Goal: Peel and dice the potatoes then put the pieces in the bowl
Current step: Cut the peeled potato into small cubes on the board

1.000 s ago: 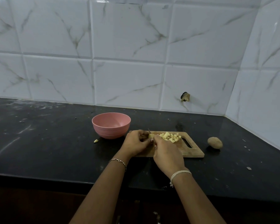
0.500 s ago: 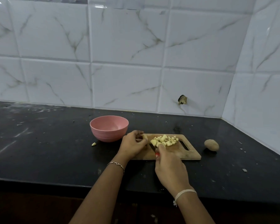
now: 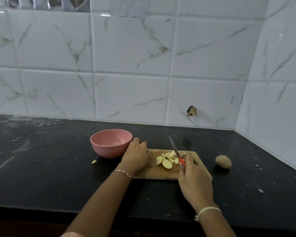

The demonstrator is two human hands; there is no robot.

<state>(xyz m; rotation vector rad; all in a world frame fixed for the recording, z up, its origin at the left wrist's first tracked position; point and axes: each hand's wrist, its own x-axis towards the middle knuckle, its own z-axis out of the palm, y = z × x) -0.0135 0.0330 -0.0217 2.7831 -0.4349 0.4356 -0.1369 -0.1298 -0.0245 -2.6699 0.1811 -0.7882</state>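
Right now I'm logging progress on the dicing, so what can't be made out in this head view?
Head view:
- The left hand: its back hides the fingertips; whether it holds anything or touches the bowl is unclear.
- The knife: the right hand covers most of the red handle.
- The cutting board: left end hidden under the left hand.
- The pale scrap on the counter: too small to tell peel from potato.

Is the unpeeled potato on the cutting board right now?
No, the unpeeled potato lies on the black counter, to the right of the cutting board and apart from it.
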